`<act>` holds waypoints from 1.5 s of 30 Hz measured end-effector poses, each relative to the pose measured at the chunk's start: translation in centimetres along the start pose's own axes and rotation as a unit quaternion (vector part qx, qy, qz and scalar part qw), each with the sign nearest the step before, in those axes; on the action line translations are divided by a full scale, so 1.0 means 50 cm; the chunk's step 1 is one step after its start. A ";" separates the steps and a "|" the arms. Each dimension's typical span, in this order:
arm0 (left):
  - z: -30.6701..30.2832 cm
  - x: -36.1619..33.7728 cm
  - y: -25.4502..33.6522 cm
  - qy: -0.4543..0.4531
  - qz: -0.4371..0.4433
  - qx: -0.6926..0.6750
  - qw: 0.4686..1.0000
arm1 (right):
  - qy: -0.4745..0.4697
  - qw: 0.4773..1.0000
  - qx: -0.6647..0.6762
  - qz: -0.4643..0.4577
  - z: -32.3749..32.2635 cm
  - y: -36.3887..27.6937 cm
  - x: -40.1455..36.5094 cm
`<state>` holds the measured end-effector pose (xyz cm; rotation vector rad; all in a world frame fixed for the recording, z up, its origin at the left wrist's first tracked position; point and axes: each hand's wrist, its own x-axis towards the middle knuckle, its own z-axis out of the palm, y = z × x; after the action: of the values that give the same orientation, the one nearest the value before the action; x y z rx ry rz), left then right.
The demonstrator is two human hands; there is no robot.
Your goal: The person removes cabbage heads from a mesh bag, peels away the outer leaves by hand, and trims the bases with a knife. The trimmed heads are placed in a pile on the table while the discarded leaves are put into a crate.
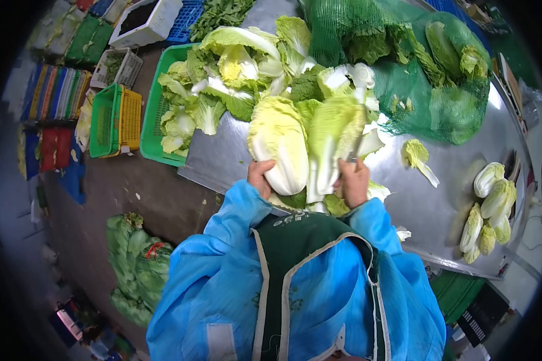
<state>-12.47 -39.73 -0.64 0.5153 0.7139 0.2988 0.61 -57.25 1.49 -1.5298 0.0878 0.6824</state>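
1. The steel table (439, 204) carries a green net sack (445, 102) of greens at its far side.
2. A split napa cabbage (280, 144) lies at the near edge.
3. The left hand (260, 177) is clamped on its base.
4. The right hand (354, 180) is closed around what looks like a knife (356, 147).

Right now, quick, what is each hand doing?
Left hand: closed, fingers gripping the base of a napa cabbage.
Right hand: closed, holding what looks like a knife.
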 end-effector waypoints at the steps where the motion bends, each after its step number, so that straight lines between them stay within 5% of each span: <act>1: -0.003 -0.002 0.028 -0.029 -0.022 -0.055 0.998 | -0.004 0.999 -0.050 -0.003 -0.027 -0.017 0.023; 3: -0.006 0.007 0.063 -0.138 -0.049 -0.135 0.980 | 0.061 0.956 -0.249 -0.142 -0.073 -0.041 0.081; 5: 0.025 0.015 0.090 -0.236 -0.062 -0.233 0.941 | 0.078 0.965 -0.185 -0.170 -0.043 -0.122 0.073; 9: 0.047 0.050 0.042 -0.162 -0.018 -0.114 0.980 | -0.173 0.982 -0.076 -0.026 0.088 -0.183 0.038; 17: 0.057 0.055 0.054 -0.173 -0.028 -0.155 0.972 | -0.114 0.992 0.034 0.035 0.115 -0.171 0.065; 21: 0.049 0.055 0.053 -0.283 -0.050 -0.237 0.928 | -0.028 0.949 -0.277 -0.147 0.030 -0.028 0.175; 24: 0.047 0.063 0.070 -0.308 -0.154 -0.274 0.898 | 0.011 0.902 -0.308 -0.303 0.021 -0.061 0.153; 27: 0.091 0.061 0.052 -0.183 0.028 -0.174 0.967 | -0.157 0.987 -0.041 0.003 0.097 -0.208 0.048; 29: 0.141 0.053 0.066 -0.094 0.039 -0.190 0.977 | -0.226 0.965 -0.121 0.050 0.116 -0.211 0.020; 30: 0.139 0.073 0.066 -0.075 0.059 -0.154 0.983 | -0.209 0.969 -0.102 -0.078 0.136 -0.187 0.013; 33: 0.131 0.054 0.086 -0.065 0.083 -0.103 0.989 | -0.176 0.984 -0.031 -0.027 0.141 -0.182 0.026; 37: 0.086 0.048 0.068 -0.064 0.135 -0.006 0.989 | -0.168 0.978 -0.076 -0.098 0.164 -0.140 0.014; 41: 0.093 0.081 0.062 -0.035 0.170 -0.055 0.983 | -0.128 0.944 -0.093 -0.290 0.192 -0.138 -0.041; 45: 0.121 0.095 0.058 -0.043 0.139 -0.151 0.978 | -0.078 0.926 -0.152 -0.337 0.198 -0.157 -0.042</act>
<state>-5.16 -37.37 2.21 0.3340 0.4995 0.6335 -1.05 -47.96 10.13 -1.6527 -0.6689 0.2606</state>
